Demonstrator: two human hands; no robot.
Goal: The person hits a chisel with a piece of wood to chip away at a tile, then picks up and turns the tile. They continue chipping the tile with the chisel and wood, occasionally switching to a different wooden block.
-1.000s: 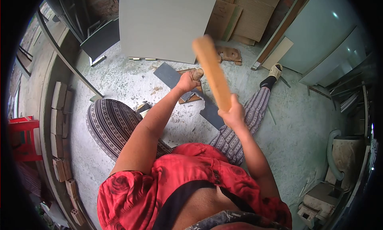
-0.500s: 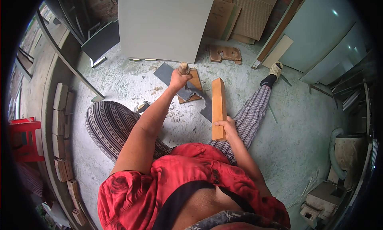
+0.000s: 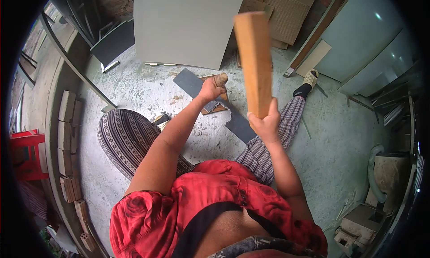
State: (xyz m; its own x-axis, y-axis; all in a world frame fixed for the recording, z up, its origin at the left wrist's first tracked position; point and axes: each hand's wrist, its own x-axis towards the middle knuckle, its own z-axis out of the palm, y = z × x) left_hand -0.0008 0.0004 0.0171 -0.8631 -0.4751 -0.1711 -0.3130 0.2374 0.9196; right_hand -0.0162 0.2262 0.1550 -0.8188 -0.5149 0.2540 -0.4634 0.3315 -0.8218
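Note:
My left hand (image 3: pixel 210 90) is wrapped round the wooden handle of a chisel (image 3: pixel 221 80), whose blade is hidden below the fist. It stands over a dark grey flat strip (image 3: pixel 240 126) with a ragged, broken inner edge. Under the strip's middle lies a small brown wooden board (image 3: pixel 219 109) on the floor. My right hand (image 3: pixel 267 125) grips the lower end of a long squared wooden block (image 3: pixel 255 61). The block is raised, pointing away from me, slightly blurred at its far end and apart from the chisel.
Chips are scattered on the concrete floor (image 3: pixel 188 137) between my patterned trouser legs. A large pale panel (image 3: pixel 183 29) leans ahead, with cardboard (image 3: pixel 293 16) beside it. Hollow bricks (image 3: pixel 67 146) line the left ledge, near a red stool (image 3: pixel 29 155). A dusty machine (image 3: pixel 363 222) with a hose stands right.
My right hand has lifted the wooden block up and forward from beside my leg. My left hand, with the chisel, has shifted a little to the right along the strip.

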